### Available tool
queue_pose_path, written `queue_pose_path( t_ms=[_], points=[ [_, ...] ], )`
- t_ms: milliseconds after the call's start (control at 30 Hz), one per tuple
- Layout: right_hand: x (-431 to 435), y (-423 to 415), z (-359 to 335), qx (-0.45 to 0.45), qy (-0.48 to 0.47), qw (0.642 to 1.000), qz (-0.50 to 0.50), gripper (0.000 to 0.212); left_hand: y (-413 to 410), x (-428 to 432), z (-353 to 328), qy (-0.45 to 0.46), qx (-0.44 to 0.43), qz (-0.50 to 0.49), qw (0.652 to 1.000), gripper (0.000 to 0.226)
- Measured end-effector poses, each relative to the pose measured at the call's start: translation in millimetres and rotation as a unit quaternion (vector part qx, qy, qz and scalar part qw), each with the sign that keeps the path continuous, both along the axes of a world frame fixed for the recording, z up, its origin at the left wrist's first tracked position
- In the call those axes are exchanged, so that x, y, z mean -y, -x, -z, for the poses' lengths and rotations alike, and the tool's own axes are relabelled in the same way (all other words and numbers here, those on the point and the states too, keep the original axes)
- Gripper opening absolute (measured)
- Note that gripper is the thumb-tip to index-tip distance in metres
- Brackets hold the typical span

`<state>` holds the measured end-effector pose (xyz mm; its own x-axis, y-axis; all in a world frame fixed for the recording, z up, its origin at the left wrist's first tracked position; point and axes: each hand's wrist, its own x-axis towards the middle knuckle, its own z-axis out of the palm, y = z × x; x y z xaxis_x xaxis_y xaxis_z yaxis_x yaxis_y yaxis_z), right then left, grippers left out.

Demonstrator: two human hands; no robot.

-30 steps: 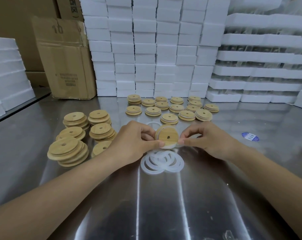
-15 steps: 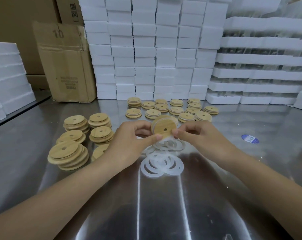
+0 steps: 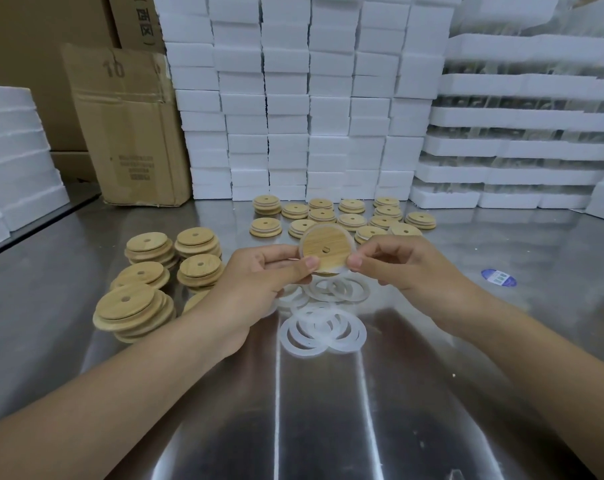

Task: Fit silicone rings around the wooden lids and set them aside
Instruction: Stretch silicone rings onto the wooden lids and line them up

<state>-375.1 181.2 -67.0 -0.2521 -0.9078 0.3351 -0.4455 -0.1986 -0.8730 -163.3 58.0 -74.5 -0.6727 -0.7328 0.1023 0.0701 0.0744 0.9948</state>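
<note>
Open stretches of the shiny steel counter (image 3: 328, 427) lie in the near foreground between the forearms and off to the right around a small blue oval sticker (image 3: 498, 277). At left, loose stacks of round wooden lids (image 3: 134, 313) crowd the way. A pile of translucent white silicone rings (image 3: 323, 332) lies at centre, below the left hand (image 3: 259, 282) and right hand (image 3: 408, 268), which pinch a single wooden lid (image 3: 325, 249). Behind, rows of low lid stacks (image 3: 352, 221) sit before a wall of white foam blocks (image 3: 293, 116), with a brown cardboard box (image 3: 131, 133) at back left.
</note>
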Motion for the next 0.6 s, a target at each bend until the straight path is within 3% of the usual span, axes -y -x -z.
queue_pose_path(
  t_ms=[233, 400, 500, 600],
  points=[
    [-0.7, -13.9, 1.7, 0.048, 0.008, 0.999, 0.011, 0.024, 1.3, -5.1, -0.2, 0.015, -0.023, 0.008, 1.000, 0.031],
    [-3.2, -23.9, -0.3, 0.026, -0.010, 1.000, 0.003, 0.018, 2.5, -9.6, 5.7, 0.051, 0.023, 0.047, 0.997, 0.038],
    [-4.0, -21.6, -3.3, 0.008, -0.026, 1.000, -0.011, 0.015, 2.8, -10.8, 5.8, -0.006, 0.004, 0.043, 0.999, 0.027],
    [-5.1, -11.5, -9.1, 0.004, -0.041, 0.999, -0.019, 0.016, 4.9, -7.4, 4.4, -0.051, 0.001, 0.038, 0.998, 0.032]
  ],
)
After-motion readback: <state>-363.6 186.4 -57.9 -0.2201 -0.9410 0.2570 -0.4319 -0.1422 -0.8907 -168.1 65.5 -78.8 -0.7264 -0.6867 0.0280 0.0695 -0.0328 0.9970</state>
